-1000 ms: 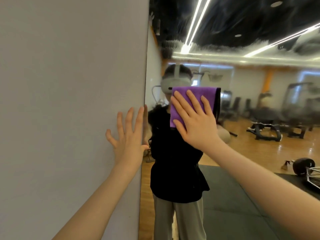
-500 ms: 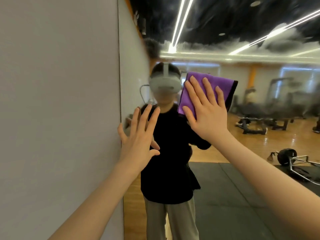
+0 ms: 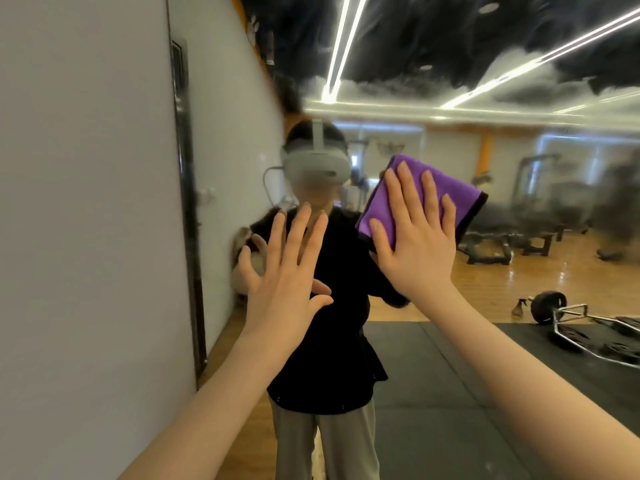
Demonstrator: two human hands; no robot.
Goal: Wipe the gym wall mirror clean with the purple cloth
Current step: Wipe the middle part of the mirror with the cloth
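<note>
The wall mirror fills the middle and right of the view, hazy and smeared along its upper part. A folded purple cloth with a dark edge lies flat against the glass. My right hand presses it there with straight, spread fingers. My left hand is raised to the cloth's left, fingers straight and spread, palm toward the glass over the reflected dark shirt; whether it touches the glass I cannot tell. It holds nothing.
A white wall stands on the left, ending at the mirror's dark left edge. The glass reflects a person in a headset, a wooden gym floor, dark mats, weight benches and a barbell.
My right hand has slid the cloth rightward across the glass. My left hand has come off the white wall and now sits in front of the mirror. The view has turned right.
</note>
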